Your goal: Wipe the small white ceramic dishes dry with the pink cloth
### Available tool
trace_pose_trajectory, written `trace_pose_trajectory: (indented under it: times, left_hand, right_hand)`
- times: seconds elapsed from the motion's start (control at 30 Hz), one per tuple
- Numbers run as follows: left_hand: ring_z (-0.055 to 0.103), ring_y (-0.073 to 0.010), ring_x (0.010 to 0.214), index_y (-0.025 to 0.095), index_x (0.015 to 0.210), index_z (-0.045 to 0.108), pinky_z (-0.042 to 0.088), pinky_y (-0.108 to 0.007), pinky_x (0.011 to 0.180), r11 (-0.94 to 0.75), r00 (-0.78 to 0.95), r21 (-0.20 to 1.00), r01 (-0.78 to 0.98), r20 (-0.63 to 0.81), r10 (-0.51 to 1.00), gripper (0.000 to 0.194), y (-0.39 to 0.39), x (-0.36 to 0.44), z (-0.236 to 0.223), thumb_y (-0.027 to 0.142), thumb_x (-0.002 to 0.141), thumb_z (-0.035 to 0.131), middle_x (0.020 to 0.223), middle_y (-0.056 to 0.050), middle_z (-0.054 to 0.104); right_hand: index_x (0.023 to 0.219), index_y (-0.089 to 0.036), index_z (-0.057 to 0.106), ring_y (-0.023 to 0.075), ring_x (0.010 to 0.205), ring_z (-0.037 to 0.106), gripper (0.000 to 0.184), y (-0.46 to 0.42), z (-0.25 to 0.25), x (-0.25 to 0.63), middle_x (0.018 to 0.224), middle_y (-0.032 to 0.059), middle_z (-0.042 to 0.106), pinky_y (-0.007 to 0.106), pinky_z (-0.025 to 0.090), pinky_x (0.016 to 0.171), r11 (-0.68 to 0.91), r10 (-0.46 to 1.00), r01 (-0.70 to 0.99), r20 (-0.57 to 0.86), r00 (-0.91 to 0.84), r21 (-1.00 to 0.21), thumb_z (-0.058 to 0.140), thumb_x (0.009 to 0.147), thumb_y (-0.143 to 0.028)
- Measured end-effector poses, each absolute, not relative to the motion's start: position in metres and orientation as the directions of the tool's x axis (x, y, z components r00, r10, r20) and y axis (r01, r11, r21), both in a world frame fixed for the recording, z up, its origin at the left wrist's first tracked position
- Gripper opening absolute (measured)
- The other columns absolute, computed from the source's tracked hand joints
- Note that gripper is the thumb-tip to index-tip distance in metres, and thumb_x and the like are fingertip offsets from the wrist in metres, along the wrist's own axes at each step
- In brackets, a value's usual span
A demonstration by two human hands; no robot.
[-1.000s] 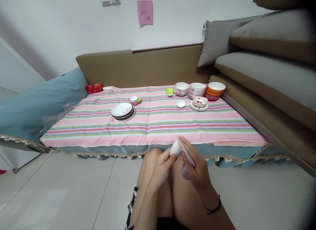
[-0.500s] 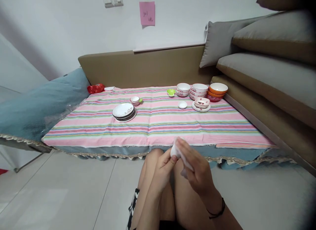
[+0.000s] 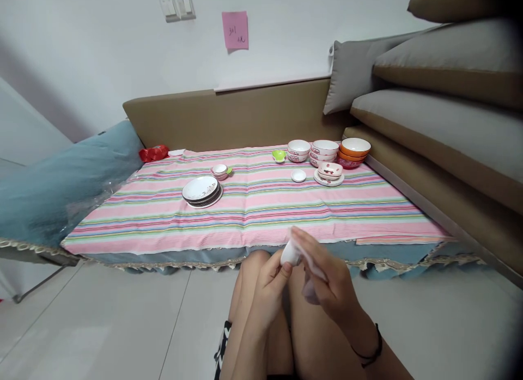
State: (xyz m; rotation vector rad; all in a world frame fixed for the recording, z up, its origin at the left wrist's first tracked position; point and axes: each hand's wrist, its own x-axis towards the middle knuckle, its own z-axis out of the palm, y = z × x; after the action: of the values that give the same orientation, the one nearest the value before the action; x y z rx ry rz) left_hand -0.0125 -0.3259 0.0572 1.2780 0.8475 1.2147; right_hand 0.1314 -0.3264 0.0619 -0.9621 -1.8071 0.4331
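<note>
My left hand [image 3: 267,285] pinches a small white dish [image 3: 289,253] between thumb and fingers, above my knees. In my right hand [image 3: 335,282] is a thin whitish cloth [image 3: 312,290], held against the dish's right side. The dish is partly hidden behind the cloth and fingers, so its full shape does not show. Beyond my hands, on a striped cloth [image 3: 229,237], sit another small white dish [image 3: 298,176] and a stack of plates [image 3: 200,188].
Further back are small stacked bowls [image 3: 219,169], a green dish [image 3: 279,155], white bowls [image 3: 298,147], orange bowls [image 3: 355,147] and a patterned bowl [image 3: 330,171] on plates. Cushions [image 3: 433,118] are piled at right. A red item [image 3: 154,153] lies at far left.
My right hand and the cloth have tilted slightly away from the dish, exposing more of its white surface. The left hand keeps its hold. The camera view has shifted a little.
</note>
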Motion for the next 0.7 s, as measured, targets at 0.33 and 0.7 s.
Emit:
trace_pose_trajectory:
  times: [0.33,0.7]
  left_hand:
    - [0.057,-0.0184,0.087,0.019,0.103,0.07,0.044,-0.027,0.079,-0.126,0.189,0.951,-0.283,0.184,0.964,0.024,-0.323,-0.014,0.045,0.031,0.087,0.058,0.093,-0.004,0.068]
    - [0.057,-0.0138,0.091,0.02,0.107,0.065,0.043,-0.022,0.082,0.059,0.22,0.824,-0.564,0.081,0.972,0.026,-0.322,-0.008,0.041,0.025,0.081,0.066,0.096,-0.003,0.064]
  right_hand:
    - [0.138,-0.032,0.044,0.023,0.132,0.043,0.044,-0.334,0.051,0.113,0.143,-0.0004,0.047,0.043,0.038,0.11,0.453,0.874,0.245,0.482,0.069,-0.857,0.041,0.095,-0.025]
    - [0.139,-0.028,0.043,0.0216,0.135,0.038,0.047,-0.331,0.051,0.11,0.148,0.0019,0.04,0.041,0.036,0.11,0.56,0.806,0.395,0.589,-0.057,-0.728,0.039,0.094,-0.017]
